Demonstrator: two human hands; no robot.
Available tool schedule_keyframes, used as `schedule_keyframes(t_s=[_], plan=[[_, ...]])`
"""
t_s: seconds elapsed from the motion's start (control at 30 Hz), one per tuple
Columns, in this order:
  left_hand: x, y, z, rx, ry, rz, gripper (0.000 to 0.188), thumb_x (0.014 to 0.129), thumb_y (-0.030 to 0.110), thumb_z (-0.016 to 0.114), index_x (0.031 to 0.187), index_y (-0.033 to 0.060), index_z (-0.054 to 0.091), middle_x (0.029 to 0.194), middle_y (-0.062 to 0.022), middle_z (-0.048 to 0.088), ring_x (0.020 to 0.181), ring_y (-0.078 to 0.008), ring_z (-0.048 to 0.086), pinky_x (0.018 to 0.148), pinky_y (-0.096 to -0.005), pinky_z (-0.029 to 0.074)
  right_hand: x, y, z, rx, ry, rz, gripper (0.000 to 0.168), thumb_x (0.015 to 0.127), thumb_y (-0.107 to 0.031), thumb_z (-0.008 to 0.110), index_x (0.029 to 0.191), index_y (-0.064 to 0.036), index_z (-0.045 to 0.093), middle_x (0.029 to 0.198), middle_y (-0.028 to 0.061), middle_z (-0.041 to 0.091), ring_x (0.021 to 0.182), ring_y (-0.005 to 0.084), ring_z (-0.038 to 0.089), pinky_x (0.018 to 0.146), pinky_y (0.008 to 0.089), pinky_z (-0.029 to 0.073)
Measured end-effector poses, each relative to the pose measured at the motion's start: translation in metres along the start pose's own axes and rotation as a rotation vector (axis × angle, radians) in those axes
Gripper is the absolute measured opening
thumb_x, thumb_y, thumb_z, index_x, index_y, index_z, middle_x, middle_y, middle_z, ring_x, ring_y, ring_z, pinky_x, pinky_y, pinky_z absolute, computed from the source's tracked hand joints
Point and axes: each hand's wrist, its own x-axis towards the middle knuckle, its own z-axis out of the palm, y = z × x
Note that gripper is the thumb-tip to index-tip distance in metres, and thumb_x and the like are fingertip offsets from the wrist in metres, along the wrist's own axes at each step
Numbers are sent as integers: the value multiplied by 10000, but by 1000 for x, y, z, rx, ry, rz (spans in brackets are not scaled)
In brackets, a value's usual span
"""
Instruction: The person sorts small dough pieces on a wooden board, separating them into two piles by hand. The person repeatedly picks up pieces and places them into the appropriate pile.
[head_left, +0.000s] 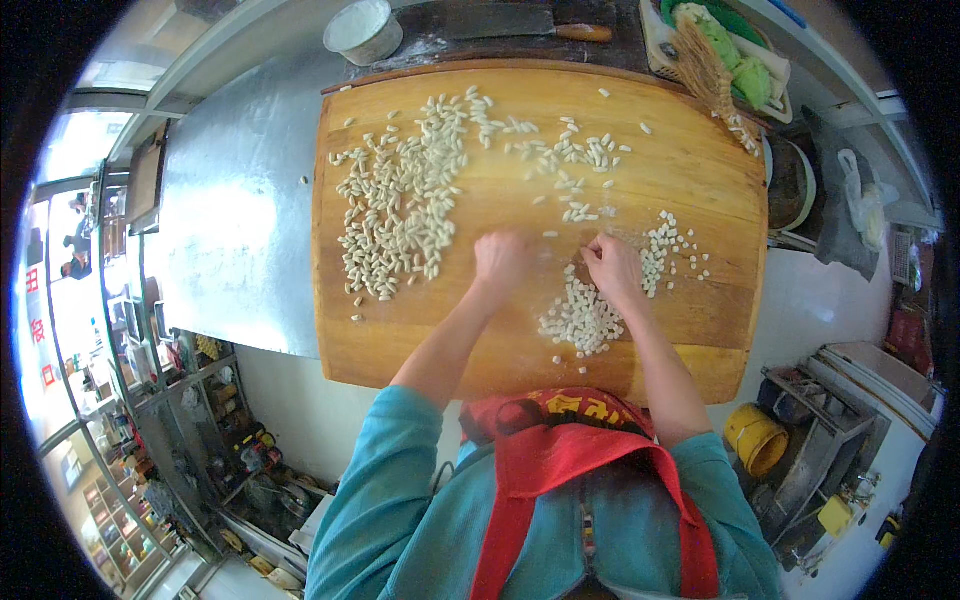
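Note:
Over the middle of a wooden board (480, 352) is my left hand (502, 259), its fingers curled and partly blurred; whether it holds anything is not clear. My right hand (615, 266) is at the upper edge of a heap of small cut dough cubes (585, 319), thumb and fingertips brought together; what lies between them cannot be made out. More cubes (660, 251) are just right of that hand. A broad spread of elongated dough pieces (405, 195) covers the board's left part. Further elongated pieces (577, 154) are scattered beyond my hands.
Behind the board are a metal bowl of white powder (365, 34), a cleaver (502, 22) and a basket (780, 105) with green vegetables and a straw whisk (705, 67). A metal tabletop (225, 225) adjoins on the left. A yellow bucket (757, 442) is at the lower right.

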Motion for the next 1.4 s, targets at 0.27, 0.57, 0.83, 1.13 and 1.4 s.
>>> schedule_keyframes(t_s=[0.27,0.57,0.83,1.13,1.4], plan=[[-6,14,11,-278,-20,-62,308,874,348,626,765,61,652,679,-119,656,632,-327,637,615,-420,508,-9,6,-1,60,70,-17,129,821,-130,628,828,-10,675,803,189,677,757,346,663,693,427,514],[-22,39,15,-125,-49,77,226,801,207,666,995,92,655,973,-85,608,893,-301,605,755,-420,510,-8,16,16,41,10,-146,105,790,-136,662,830,-46,699,784,155,681,720,326,661,675,403,518],[-26,7,5,-204,30,222,206,788,187,682,974,100,664,924,-85,595,917,-305,587,758,-409,500,14,4,-10,-18,-13,130,333,754,-398,739,706,-71,699,599,106,637,555,252,634,515,380,476],[-26,12,11,-403,83,174,221,770,93,679,985,45,660,918,-130,645,789,-309,631,692,-380,518,16,-2,-5,137,-38,-85,262,868,-263,652,791,-18,706,624,119,643,543,245,622,527,368,481],[-28,34,-5,-567,40,50,160,761,61,663,916,28,688,822,-158,651,716,-301,641,634,-357,514,-5,-28,-16,742,-370,358,135,801,-89,677,879,18,705,746,117,697,630,193,646,626,329,509]])
